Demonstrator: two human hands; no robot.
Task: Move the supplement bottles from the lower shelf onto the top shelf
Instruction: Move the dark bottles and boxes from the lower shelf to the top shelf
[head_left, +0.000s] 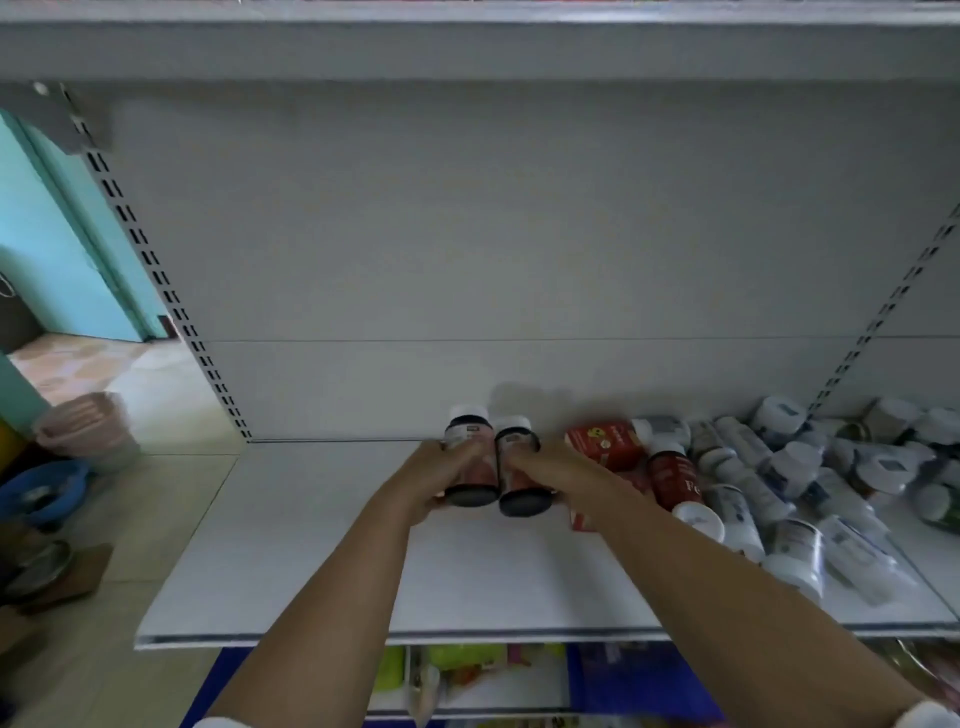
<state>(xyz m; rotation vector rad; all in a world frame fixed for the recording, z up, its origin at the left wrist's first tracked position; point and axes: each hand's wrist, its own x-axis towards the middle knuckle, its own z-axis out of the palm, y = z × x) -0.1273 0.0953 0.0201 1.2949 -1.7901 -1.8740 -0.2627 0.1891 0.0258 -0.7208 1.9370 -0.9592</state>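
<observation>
teal wall (47, 249): smooth painted surface at the far left, above a pale tiled floor (171, 499).
pink bin (85, 431): ribbed plastic, round, standing on the floor just behind a round blue basin (44, 488).
left upright (156, 270): grey metal strip punched with paired dark slots.
shelf (291, 545): flat white board, smooth and matte, with a thin front lip; a plain grey-white back panel (467, 234) rises behind it.
left hand (436, 475): fingers curled round the left bottle (470, 457), clamped on its side.
left bottle: round, dark body, pinkish label, white cap; tilted, dark base toward the camera, cap toward the back panel.
right bottle (519, 473): same kind, touching the left bottle side by side, tilted alike; whether either rests on the shelf cannot be told.
right hand (558, 470): fingers wrapped round the right bottle, clamped on it.
red box (602, 441): small glossy carton lying near the back panel, just beside the right hand.
red bottle (675, 478): lying on its side, white cap toward the front.
bottle heap (779, 499): many white-capped bottles, some in clear wrap, jumbled over the shelf's right end.
right upright (883, 312): slotted grey strip, like the left one.
top shelf (467, 47): pale underside across the top of the view; its upper face is hidden.
</observation>
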